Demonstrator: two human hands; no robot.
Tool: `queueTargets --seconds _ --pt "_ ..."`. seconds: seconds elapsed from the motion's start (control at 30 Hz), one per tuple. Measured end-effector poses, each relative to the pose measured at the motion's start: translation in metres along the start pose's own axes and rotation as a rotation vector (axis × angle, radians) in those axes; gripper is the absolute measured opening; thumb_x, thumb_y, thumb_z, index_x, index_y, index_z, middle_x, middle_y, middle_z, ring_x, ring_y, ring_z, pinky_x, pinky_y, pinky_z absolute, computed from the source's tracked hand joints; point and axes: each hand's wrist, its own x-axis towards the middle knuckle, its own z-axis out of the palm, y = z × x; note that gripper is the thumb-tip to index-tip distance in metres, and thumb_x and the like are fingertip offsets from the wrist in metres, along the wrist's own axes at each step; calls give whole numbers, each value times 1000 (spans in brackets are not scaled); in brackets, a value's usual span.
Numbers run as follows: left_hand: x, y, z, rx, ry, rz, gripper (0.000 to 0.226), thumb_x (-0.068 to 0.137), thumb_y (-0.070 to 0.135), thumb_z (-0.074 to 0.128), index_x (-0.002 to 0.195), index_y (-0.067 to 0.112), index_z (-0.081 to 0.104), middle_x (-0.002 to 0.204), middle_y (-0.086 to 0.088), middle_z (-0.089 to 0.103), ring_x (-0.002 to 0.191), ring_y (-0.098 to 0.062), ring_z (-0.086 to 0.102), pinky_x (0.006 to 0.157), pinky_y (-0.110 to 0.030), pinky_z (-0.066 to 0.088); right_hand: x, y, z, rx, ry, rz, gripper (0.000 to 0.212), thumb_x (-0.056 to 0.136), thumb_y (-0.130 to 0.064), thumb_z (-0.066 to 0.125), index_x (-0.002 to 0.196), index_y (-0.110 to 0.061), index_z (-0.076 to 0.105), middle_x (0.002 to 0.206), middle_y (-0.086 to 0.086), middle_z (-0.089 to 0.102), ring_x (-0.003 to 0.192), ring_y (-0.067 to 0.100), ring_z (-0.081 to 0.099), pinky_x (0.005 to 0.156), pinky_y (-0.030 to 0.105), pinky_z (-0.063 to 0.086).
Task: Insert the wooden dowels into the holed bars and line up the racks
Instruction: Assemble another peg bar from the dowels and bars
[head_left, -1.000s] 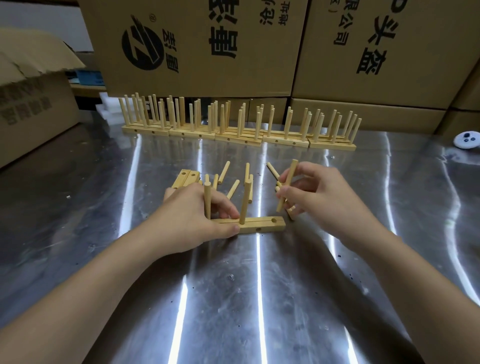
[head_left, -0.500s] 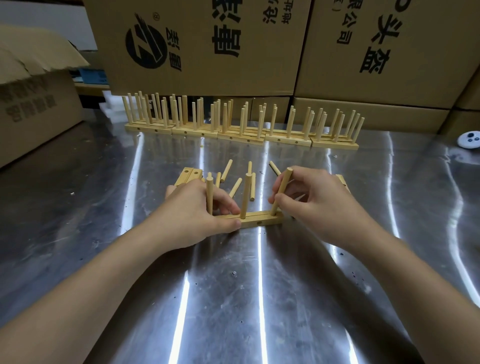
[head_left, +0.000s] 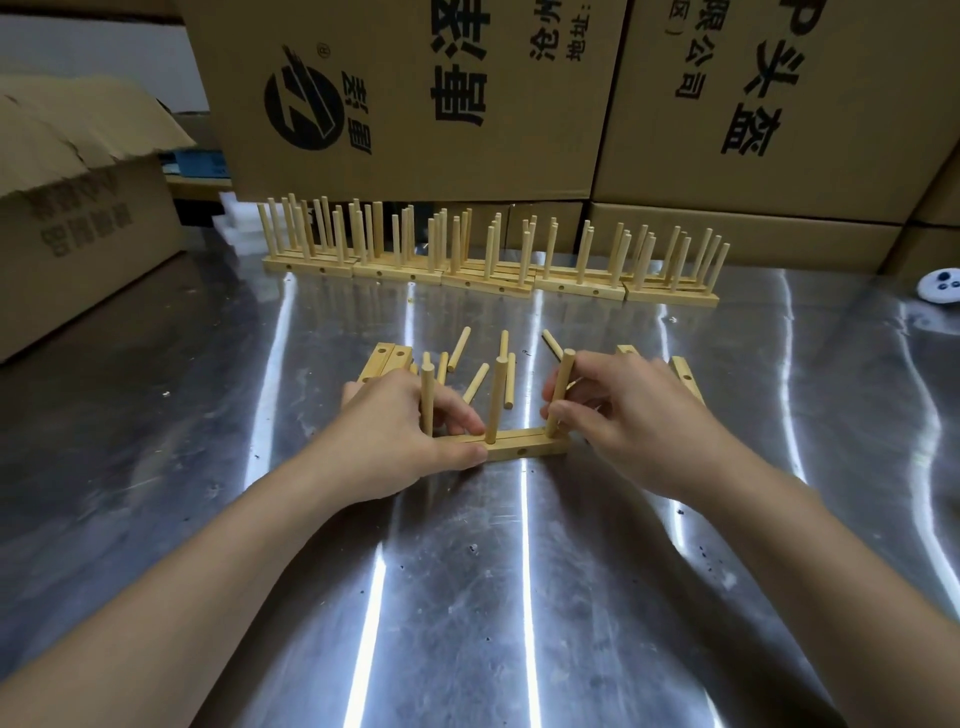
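While the left hand (head_left: 400, 431) curls round the left end of the holed bar (head_left: 524, 448), thumb pressed on its near face, the right hand (head_left: 623, 415) pinches the third dowel (head_left: 563, 379) low down between thumb and fingers, at the bar's right end. Bar: pale square-section wood, long axis left-right, lying on the scuffed steel table (head_left: 467, 597). Its three smooth round dowels stand near upright; the pinched one tips slightly right. Loose dowels (head_left: 475, 383) lie just behind. Finished racks (head_left: 488, 270) line the far edge.
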Motion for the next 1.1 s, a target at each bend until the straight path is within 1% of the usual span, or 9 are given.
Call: queueTargets --seconds 0.13,0.2,0.27,0.33,0.43,0.5,0.67,0.9,1.1 --pt "0 2 0 9 -1 0 14 78 51 91 86 43 82 83 20 75 90 -3 66 109 -52 44 -6 -1 10 16 58 30 5 101 -29 67 97 -31 69 86 -15 76 85 0 70 78 32 59" --pt "1 2 0 14 -5 5 14 78 51 91 85 43 82 82 19 75 90 -4 66 109 -53 43 -10 -5 18 56 132 41 13 100 -41 65 95 -31 70 86 -16 74 87 0 67 73 28 52" --pt "2 1 0 12 -9 8 14 77 52 90 86 43 83 81 18 75 89 -4 66 109 -53 43 -7 -14 25 353 208 88 33 99 -54 60 95 -25 73 92 -10 76 92 6 69 81 32 53" --pt "2 0 0 13 -9 7 15 77 52 91 86 43 83 80 18 74 88 -4 64 109 -52 44 3 -27 29 774 245 167 47 99 -50 54 88 -8 69 88 0 76 89 17 71 87 35 55" --pt "1 -1 -1 2 -5 1 15 76 53 91 84 45 82 80 19 75 92 -7 66 108 -53 45 19 -43 33 1058 289 253 37 104 -31 47 69 -17 48 63 0 46 63 16 43 68 35 39" --pt "1 -1 -1 -10 -16 3 15 76 53 91 83 44 82 80 19 76 95 -10 67 108 -55 45 25 -44 33 1065 296 311 39 106 -25 39 67 -22 38 60 -4 33 59 14 28 62 34 27" --pt "3 -3 -1 -22 -27 13 14 76 50 92 83 43 82 80 18 75 90 -9 66 106 -58 45 29 -44 43 980 383 302 58 112 -34 33 55 -27 34 56 -1 25 51 16 20 49 32 18" --pt "5 -5 -1 -2 -13 25 15 76 52 91 84 42 82 81 18 75 91 -5 66 109 -53 41 37 -43 47 985 398 266 51 111 -19 31 60 -22 30 56 1 20 50 15 15 45 26 16" --pt "4 -5 -3 32 -3 50 17 77 52 91 86 41 82 80 18 75 93 -4 66 110 -52 40 34 -45 47 991 398 270 46 108 -14 32 62 -21 31 59 4 19 51 16 15 49 34 11"
